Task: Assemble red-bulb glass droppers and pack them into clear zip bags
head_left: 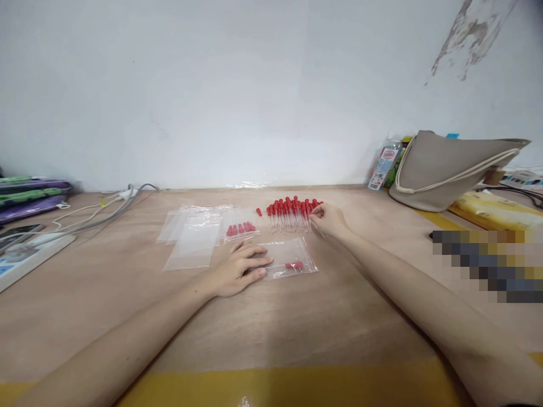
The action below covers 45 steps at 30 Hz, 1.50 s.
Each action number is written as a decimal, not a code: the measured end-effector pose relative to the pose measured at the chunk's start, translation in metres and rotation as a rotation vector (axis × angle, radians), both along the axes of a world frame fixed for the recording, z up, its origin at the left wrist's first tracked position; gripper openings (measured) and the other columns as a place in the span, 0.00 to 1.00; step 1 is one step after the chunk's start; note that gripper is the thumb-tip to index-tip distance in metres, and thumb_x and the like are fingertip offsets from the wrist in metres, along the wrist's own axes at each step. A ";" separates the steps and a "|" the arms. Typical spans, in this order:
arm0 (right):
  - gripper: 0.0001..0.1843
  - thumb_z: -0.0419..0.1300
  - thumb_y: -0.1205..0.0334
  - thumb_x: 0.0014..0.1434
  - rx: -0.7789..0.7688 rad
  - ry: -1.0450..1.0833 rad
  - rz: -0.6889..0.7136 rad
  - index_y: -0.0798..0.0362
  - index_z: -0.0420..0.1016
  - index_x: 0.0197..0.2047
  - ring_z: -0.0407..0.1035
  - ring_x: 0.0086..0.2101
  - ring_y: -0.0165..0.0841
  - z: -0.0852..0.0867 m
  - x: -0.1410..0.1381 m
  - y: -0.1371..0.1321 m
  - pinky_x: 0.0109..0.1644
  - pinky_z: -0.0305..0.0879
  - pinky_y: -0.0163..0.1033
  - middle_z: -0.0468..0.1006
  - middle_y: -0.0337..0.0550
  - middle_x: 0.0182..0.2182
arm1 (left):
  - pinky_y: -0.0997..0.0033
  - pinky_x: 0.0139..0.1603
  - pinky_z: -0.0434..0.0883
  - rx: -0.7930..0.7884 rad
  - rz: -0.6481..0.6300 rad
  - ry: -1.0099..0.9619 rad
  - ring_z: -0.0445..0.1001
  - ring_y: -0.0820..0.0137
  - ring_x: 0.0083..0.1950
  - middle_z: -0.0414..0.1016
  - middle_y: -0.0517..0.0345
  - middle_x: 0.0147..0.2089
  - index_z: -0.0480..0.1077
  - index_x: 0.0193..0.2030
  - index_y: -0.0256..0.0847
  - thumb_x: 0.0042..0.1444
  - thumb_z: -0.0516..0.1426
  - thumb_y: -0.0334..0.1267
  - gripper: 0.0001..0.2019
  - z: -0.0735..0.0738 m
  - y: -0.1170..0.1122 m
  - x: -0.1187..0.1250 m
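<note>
My left hand (241, 268) lies flat with fingers spread on a clear zip bag (278, 254), which has one red-bulbed dropper (294, 265) inside. Behind that bag is a pile of droppers (292, 212) with red rubber bulbs and thin clear stems. At the pile's right end, the fingers of my right hand (328, 219) are pinched together on a dropper, mostly hidden by the hand. A filled zip bag (241, 234) with several droppers lies beyond my left fingers. Left of it, flat zip bags (193, 246) overlap in a loose stack. One dropper (258, 212) lies apart from the pile.
On the left are a white power strip (38, 260), cables (106, 212), a phone (19, 233) and purple-green packages (31, 198). On the right stand a bottle (385, 164) and a beige bag (449, 169), with a yellow packet (496, 212) beside it. A wall closes off the back.
</note>
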State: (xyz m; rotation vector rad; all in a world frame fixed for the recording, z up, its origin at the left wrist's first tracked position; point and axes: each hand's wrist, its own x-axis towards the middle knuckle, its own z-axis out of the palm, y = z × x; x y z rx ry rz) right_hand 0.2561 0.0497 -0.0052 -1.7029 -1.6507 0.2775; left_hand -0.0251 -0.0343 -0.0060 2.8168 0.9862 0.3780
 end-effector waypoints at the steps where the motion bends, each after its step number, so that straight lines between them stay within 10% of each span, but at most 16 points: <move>1: 0.08 0.55 0.64 0.47 -0.009 -0.028 -0.050 0.54 0.72 0.32 0.68 0.33 0.32 0.003 -0.003 0.009 0.37 0.61 0.34 0.75 0.42 0.30 | 0.49 0.60 0.45 -0.004 -0.001 0.001 0.57 0.62 0.59 0.61 0.55 0.58 0.62 0.55 0.52 0.61 0.44 0.45 0.17 0.000 0.000 0.000; 16: 0.06 0.60 0.65 0.40 -0.240 -0.005 -0.246 0.56 0.72 0.26 0.69 0.29 0.37 0.004 -0.014 0.067 0.29 0.62 0.37 0.75 0.50 0.27 | 0.51 0.59 0.49 0.015 -0.010 -0.017 0.59 0.63 0.58 0.61 0.54 0.57 0.62 0.55 0.51 0.59 0.47 0.46 0.17 0.000 -0.001 0.001; 27: 0.07 0.59 0.62 0.44 -0.130 0.115 -0.312 0.57 0.73 0.26 0.70 0.33 0.42 0.006 -0.020 0.070 0.34 0.63 0.40 0.76 0.55 0.30 | 0.50 0.60 0.48 0.002 -0.008 -0.027 0.58 0.62 0.58 0.61 0.54 0.57 0.62 0.55 0.51 0.59 0.47 0.46 0.18 -0.002 -0.001 0.000; 35: 0.13 0.48 0.55 0.56 0.148 0.381 -0.190 0.56 0.66 0.36 0.69 0.33 0.33 0.029 -0.006 0.038 0.34 0.64 0.35 0.74 0.50 0.34 | 0.52 0.60 0.48 -0.008 -0.006 -0.020 0.59 0.63 0.58 0.61 0.55 0.57 0.62 0.55 0.50 0.59 0.47 0.46 0.18 0.000 -0.002 0.001; 45: 0.21 0.56 0.52 0.48 0.102 0.798 0.043 0.49 0.53 0.41 0.64 0.20 0.25 -0.009 0.016 -0.047 0.24 0.62 0.31 0.66 0.31 0.22 | 0.52 0.60 0.51 -0.011 -0.016 -0.044 0.59 0.63 0.58 0.61 0.55 0.57 0.63 0.55 0.50 0.59 0.48 0.46 0.18 0.001 -0.001 0.002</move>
